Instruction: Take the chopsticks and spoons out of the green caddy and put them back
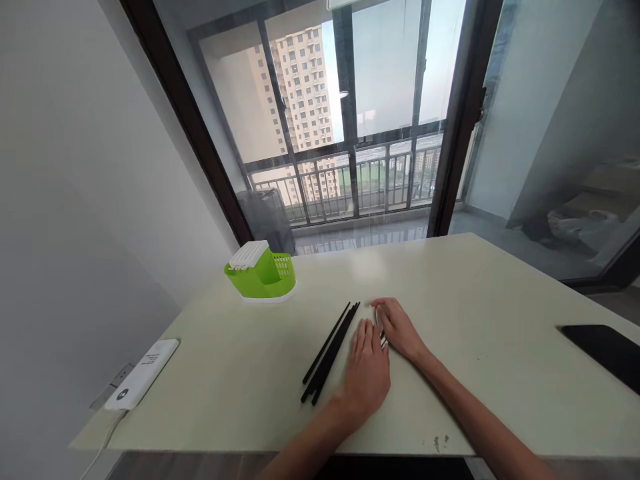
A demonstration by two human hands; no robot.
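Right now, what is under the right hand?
A sliver of something white with dark marks shows beneath the right hand; the rest is covered, so I cannot identify it.

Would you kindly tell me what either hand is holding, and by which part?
Left hand lies flat beside the black chopsticks, holding nothing. Right hand covers something small; its grip cannot be told.

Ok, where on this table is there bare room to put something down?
The widest bare stretch lies between the right hand and the black slab at the table's right edge. Another lies between the green holder, the white power strip and the black chopsticks. It is crowded at the middle, where the left hand lies beside the chopsticks.
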